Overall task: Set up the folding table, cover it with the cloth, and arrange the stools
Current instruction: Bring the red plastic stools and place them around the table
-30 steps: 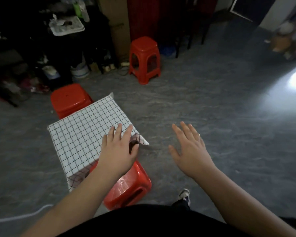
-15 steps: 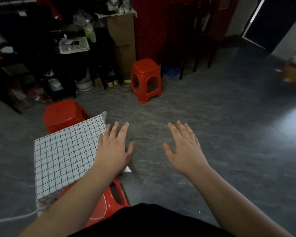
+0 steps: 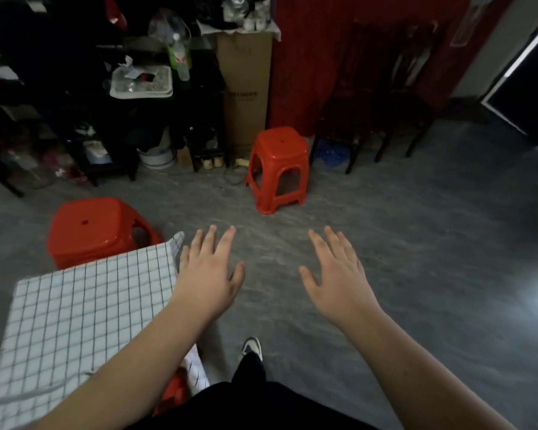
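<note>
A white cloth with a black grid (image 3: 84, 311) covers the small table at the lower left. One red plastic stool (image 3: 94, 231) stands just behind the table's far edge. A second red stool (image 3: 278, 169) stands farther off, near the back wall. Part of a third red stool (image 3: 173, 389) shows under the table's near right corner, beneath my left arm. My left hand (image 3: 208, 271) hovers with straight fingers just past the cloth's right edge and holds nothing. My right hand (image 3: 336, 274) is spread open over the bare floor, empty.
Cluttered dark shelves (image 3: 75, 88) and a tall cardboard box (image 3: 246, 88) line the back wall. Dark wooden chairs (image 3: 385, 103) stand before a red curtain. Grey floor (image 3: 416, 259) stretches to the right. My shoe (image 3: 252, 347) is below my hands.
The view has tilted up and shifted right, so the table has slid to the lower left. My left hand has come off the cloth. Both hands stay spread.
</note>
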{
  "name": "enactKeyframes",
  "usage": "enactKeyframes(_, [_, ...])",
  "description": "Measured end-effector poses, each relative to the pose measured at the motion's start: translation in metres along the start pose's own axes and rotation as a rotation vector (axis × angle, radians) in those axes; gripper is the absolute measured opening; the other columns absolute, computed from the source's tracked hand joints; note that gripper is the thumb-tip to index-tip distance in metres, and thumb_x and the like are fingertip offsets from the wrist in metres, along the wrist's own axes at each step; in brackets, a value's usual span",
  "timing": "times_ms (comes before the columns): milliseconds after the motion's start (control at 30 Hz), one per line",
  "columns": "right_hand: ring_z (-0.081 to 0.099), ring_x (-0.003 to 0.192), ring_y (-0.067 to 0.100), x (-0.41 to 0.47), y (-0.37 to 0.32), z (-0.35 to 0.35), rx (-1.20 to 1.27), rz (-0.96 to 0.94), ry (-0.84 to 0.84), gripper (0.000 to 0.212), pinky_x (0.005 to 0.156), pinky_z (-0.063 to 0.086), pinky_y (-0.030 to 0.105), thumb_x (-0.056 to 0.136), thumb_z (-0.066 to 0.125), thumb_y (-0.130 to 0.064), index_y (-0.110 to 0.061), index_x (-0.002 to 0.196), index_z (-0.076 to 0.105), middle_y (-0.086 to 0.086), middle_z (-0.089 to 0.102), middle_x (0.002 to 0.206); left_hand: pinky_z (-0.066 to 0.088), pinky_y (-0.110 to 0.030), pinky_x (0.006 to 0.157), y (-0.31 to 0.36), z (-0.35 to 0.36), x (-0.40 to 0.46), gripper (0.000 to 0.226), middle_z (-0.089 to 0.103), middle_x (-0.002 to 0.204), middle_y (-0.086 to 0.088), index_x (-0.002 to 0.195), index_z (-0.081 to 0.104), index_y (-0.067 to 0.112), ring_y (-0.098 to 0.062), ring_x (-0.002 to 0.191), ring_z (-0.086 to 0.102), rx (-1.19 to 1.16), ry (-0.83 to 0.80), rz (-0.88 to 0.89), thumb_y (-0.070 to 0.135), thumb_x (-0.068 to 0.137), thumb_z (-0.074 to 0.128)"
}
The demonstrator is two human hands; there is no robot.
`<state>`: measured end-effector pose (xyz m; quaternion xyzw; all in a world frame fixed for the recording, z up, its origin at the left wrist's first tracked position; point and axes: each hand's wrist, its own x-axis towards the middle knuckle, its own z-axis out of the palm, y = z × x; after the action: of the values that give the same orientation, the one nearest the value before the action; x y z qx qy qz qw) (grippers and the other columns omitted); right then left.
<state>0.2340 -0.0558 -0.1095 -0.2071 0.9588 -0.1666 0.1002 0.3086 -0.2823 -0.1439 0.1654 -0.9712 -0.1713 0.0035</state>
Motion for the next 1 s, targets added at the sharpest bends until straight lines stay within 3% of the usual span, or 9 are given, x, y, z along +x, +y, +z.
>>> enactKeyframes(233, [-0.007, 0.152, 0.017, 0.149, 0.025, -0.042, 0.012, 0.005, 0.02, 0.069, 0.124, 0.008, 0.041, 0.098, 0.042, -0.051, -0.035, 0.157, 0.009, -0.004, 0.0, 0.167, 0.013, -0.051, 0.122, 0.035, -0.015, 0.168, 0.072, 0.012, 0.166, -0.009, 0.158, 0.009, 0.03, -0.03, 0.152, 0.005, 0.015, -0.016, 0.038, 0.051, 0.097, 0.041])
enactKeyframes(433, [-0.002, 0.153, 0.018, 0.269, 0.084, -0.058, 0.057, 0.051, 0.039, 0.069, 0.122, 0.012, 0.04, 0.097, 0.046, -0.05, -0.033, 0.157, 0.015, -0.003, 0.007, 0.166, 0.015, -0.052, 0.122, 0.074, -0.004, 0.301, 0.07, 0.013, 0.165, -0.009, 0.157, 0.009, 0.03, -0.031, 0.152, 0.006, 0.001, -0.025, 0.054, 0.052, 0.097, 0.039])
enactKeyframes(633, [-0.001, 0.153, 0.019, 0.43, 0.153, -0.076, 0.041, -0.04, 0.026, 0.069, 0.123, 0.015, 0.044, 0.097, 0.046, -0.05, -0.033, 0.157, 0.015, -0.003, 0.008, 0.166, 0.015, -0.052, 0.122, 0.11, 0.033, 0.447, 0.069, 0.014, 0.165, -0.009, 0.157, 0.011, 0.03, -0.031, 0.152, 0.008, -0.001, 0.005, -0.028, 0.052, 0.097, 0.039])
enactKeyframes(800, [-0.001, 0.152, 0.018, 0.556, 0.198, -0.093, 0.002, -0.112, -0.094, 0.07, 0.122, 0.018, 0.048, 0.097, 0.047, -0.05, -0.034, 0.156, 0.014, -0.004, 0.006, 0.166, 0.018, -0.052, 0.121, 0.13, 0.065, 0.546, 0.07, 0.018, 0.164, -0.011, 0.157, 0.015, 0.027, -0.032, 0.152, 0.01, -0.048, -0.034, -0.153, 0.05, 0.096, 0.044])
enactKeyframes(1000, [0.007, 0.152, 0.023, 0.715, 0.241, -0.055, -0.029, -0.1, -0.182, 0.07, 0.123, 0.017, 0.046, 0.096, 0.052, -0.044, -0.029, 0.156, 0.02, 0.002, 0.014, 0.165, 0.022, -0.055, 0.119, 0.109, 0.135, 0.68, 0.071, 0.02, 0.162, -0.017, 0.156, 0.02, 0.024, -0.037, 0.15, 0.014, -0.123, -0.091, -0.206, 0.044, 0.095, 0.051])
